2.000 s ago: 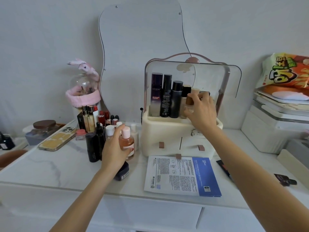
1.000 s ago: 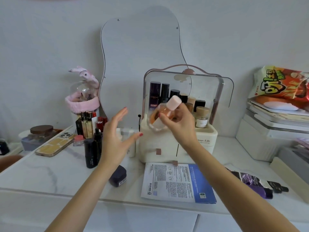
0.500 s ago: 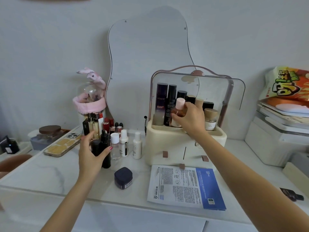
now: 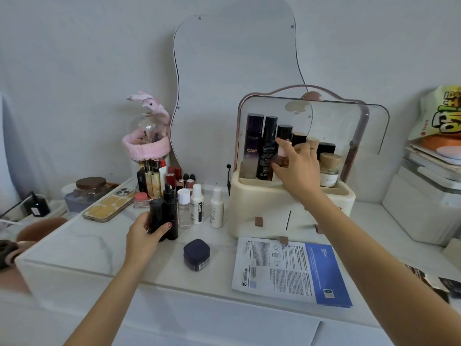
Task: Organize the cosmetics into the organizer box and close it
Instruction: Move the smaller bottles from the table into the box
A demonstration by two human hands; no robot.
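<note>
A cream organizer box (image 4: 264, 208) stands mid-table with its clear lid (image 4: 349, 121) raised. Several dark tall bottles (image 4: 268, 148) and a wooden-capped jar (image 4: 329, 168) stand in its top tray. My right hand (image 4: 298, 168) reaches into the tray and holds an amber bottle with a pink cap (image 4: 281, 157) upright beside the dark bottles. My left hand (image 4: 147, 232) grips a black bottle (image 4: 157, 216) standing on the table, next to a black pump bottle (image 4: 171, 216). Three small white-capped bottles (image 4: 198, 207) stand just right of it.
A navy square jar (image 4: 196, 254) and a blue-white sheet mask packet (image 4: 290, 270) lie at the table front. Lipsticks (image 4: 162, 178), a phone (image 4: 108, 208), a lidded jar (image 4: 89, 188) and a pink-banded glass dome (image 4: 147, 143) sit left. A wavy mirror (image 4: 237, 78) leans behind; stacked boxes (image 4: 424, 201) at right.
My right hand took the amber bottle from my left hand and set it down into the organizer tray. My left hand moved left and closed round the black bottle.
</note>
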